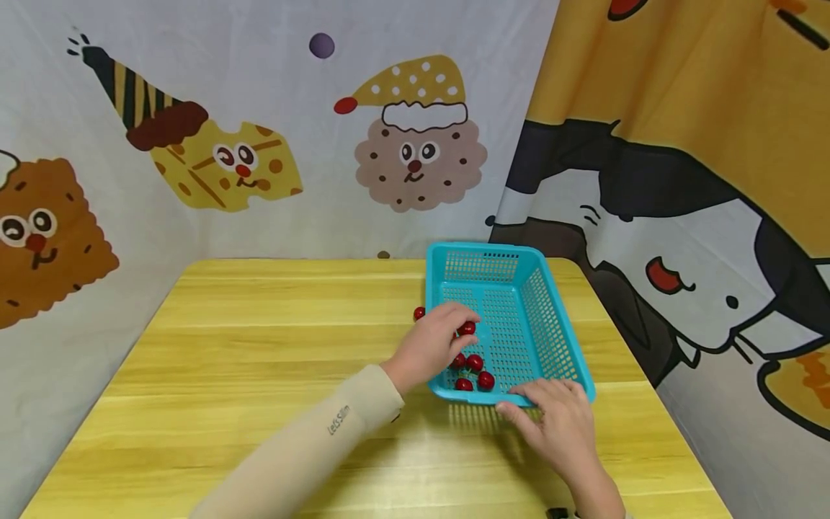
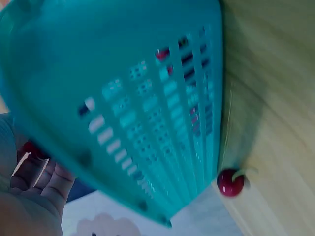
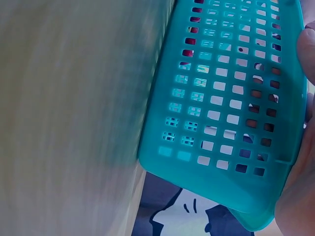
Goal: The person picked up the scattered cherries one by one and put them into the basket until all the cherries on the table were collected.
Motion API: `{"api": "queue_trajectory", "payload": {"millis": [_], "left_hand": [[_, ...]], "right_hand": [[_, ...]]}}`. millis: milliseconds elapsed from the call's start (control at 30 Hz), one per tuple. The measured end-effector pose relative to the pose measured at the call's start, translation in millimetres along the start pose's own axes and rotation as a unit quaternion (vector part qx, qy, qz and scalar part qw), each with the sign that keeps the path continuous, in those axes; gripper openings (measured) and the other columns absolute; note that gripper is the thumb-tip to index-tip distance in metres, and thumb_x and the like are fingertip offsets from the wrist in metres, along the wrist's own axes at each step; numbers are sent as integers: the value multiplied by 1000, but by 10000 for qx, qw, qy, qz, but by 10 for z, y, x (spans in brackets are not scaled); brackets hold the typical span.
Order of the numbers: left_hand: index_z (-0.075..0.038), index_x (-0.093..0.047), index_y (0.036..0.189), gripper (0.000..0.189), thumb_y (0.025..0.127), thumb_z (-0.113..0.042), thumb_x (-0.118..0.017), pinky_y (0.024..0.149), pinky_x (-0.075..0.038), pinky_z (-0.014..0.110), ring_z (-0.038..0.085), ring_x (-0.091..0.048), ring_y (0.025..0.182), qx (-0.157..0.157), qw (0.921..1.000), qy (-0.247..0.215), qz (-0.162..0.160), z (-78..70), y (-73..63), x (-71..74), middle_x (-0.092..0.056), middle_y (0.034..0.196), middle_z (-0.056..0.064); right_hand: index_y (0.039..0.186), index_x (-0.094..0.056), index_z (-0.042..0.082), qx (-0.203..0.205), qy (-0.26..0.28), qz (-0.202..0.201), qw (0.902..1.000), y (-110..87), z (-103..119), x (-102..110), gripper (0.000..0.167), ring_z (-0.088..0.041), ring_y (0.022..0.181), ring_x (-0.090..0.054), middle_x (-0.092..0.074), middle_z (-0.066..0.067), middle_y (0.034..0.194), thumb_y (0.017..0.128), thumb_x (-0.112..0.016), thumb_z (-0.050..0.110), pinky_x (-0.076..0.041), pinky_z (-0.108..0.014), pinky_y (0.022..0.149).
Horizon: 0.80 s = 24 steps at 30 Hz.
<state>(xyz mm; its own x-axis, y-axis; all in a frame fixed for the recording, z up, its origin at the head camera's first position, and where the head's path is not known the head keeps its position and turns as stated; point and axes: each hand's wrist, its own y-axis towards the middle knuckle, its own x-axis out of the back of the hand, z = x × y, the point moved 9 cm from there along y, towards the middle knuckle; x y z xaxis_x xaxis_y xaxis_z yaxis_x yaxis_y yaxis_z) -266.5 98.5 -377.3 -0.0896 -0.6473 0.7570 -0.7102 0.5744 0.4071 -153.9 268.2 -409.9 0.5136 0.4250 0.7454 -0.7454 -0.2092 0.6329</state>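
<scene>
My left hand (image 1: 434, 344) reaches over the left rim of a blue plastic basket (image 1: 567, 328). Between its thumb and fingers it holds a red cherry (image 1: 467, 328), also showing beside the fingers as a cherry (image 2: 35, 150) in the left wrist view. Below that hand, several cherries (image 1: 485, 380) lie in the basket's near left corner. My right hand (image 1: 559, 425) grips the near rim toward its right end, thumb outside and fingertips over the edge. In the right wrist view the basket's slotted wall (image 3: 221, 98) fills the middle, with the hand at its rim.
One loose cherry (image 1: 419, 313) with a green stem sits on the wooden table (image 1: 272, 346), just outside the basket's left side. Behind the table hangs a white curtain (image 1: 259, 43) with cartoon prints, and a yellow cartoon curtain (image 1: 700, 79) hangs at the right.
</scene>
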Motion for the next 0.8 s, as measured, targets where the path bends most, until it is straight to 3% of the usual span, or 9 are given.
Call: {"api": "queue_trajectory", "payload": {"millis": [233, 433, 667, 800], "left_hand": [[-16, -69, 134, 31, 105, -29, -70, 113, -55, 32, 19, -63, 132, 75, 9991, 228, 363, -94, 25, -248, -70, 137, 0], [-17, -66, 137, 34, 106, -31, -68, 112, -56, 31, 17, -64, 132, 113, 9985, 189, 495, -107, 23, -315, -68, 140, -1], [-16, -67, 137, 39, 104, -36, -70, 98, -60, 22, 12, -70, 115, -198, 9952, 487, 829, -141, 4, -398, -70, 133, -2], [-18, -70, 131, 34, 103, -36, -72, 96, -59, 21, 10, -70, 111, -189, 9922, 693, 1015, -115, -5, -463, -72, 127, -5]], "right_hand": [[92, -81, 21, 38, 29, -53, 10000, 10, 11, 11, 48, -21, 80, -72, -79, 7, 88, 93, -69, 68, -47, -48, 88], [92, -81, 22, 67, 45, -106, 9999, 11, 20, 27, 49, -21, 79, -72, -79, 7, 87, 94, -67, 69, -47, -48, 87], [92, -81, 22, 23, -15, -13, 10000, 16, 12, 18, 46, -21, 81, -72, -80, 7, 88, 93, -70, 67, -47, -47, 87], [92, -81, 22, -7, -51, 36, 10000, 11, 11, 3, 46, -22, 82, -73, -80, 7, 89, 93, -71, 66, -48, -48, 87]]}}
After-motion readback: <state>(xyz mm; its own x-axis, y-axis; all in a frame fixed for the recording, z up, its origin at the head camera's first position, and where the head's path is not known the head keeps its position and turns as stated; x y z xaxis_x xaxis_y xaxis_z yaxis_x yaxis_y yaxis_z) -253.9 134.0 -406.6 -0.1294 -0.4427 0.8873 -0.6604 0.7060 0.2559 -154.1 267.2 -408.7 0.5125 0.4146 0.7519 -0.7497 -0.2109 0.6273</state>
